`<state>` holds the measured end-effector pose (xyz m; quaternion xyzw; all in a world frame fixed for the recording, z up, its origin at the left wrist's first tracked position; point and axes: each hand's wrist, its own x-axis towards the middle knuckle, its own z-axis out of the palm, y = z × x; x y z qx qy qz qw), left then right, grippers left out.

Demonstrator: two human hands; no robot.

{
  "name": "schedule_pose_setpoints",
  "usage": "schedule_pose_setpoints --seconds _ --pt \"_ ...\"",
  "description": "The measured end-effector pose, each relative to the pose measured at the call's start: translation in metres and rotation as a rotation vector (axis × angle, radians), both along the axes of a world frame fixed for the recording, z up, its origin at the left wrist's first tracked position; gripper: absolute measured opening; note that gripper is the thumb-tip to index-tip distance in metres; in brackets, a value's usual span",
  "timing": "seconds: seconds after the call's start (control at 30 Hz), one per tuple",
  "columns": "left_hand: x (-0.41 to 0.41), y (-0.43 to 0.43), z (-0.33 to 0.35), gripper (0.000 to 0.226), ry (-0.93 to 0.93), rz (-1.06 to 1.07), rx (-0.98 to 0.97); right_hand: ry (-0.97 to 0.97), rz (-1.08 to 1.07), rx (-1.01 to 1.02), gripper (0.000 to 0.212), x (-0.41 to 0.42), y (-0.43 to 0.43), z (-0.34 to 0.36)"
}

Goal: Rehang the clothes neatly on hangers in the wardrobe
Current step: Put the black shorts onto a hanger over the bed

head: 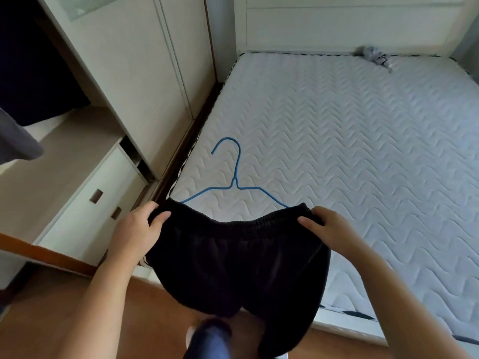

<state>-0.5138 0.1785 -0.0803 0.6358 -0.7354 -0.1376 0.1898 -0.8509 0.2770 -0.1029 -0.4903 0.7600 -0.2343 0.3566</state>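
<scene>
A pair of black shorts [238, 265] with an elastic waistband hangs spread between my hands over the near corner of the bed. My left hand [137, 229] pinches the waistband's left end and my right hand [329, 229] grips its right end. A blue wire hanger [234, 177] lies flat on the white quilted mattress [350, 141] just beyond the waistband, hook pointing away. The shorts cover the hanger's lower bar. The open wardrobe [39, 73] stands to the left with dark clothes hanging inside.
White drawers [96, 203] sit in the wardrobe's base beside the bed. A grey garment [15, 138] hangs at the far left. A small grey bundle [373, 55] lies at the mattress's far end by the headboard. Wooden floor and my foot are below.
</scene>
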Motion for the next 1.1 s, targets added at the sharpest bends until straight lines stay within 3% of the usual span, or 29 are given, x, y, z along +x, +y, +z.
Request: schedule_pose_setpoints --seconds 0.4,0.67,0.9,1.1 --pt "0.095 -0.186 -0.039 0.025 0.066 -0.164 0.135 0.027 -0.204 0.066 0.016 0.106 -0.138 -0.019" --pt "0.154 -0.258 -0.061 0.027 0.102 -0.162 0.217 0.072 -0.205 0.083 0.016 0.169 -0.208 -0.030" --pt "0.125 -0.309 -0.081 0.027 0.122 -0.163 0.281 0.079 -0.145 0.177 0.016 0.146 -0.247 -0.046" --pt "0.079 -0.356 -0.122 0.029 0.066 -0.229 0.392 0.058 -0.231 0.193 0.019 0.105 -0.292 -0.089"
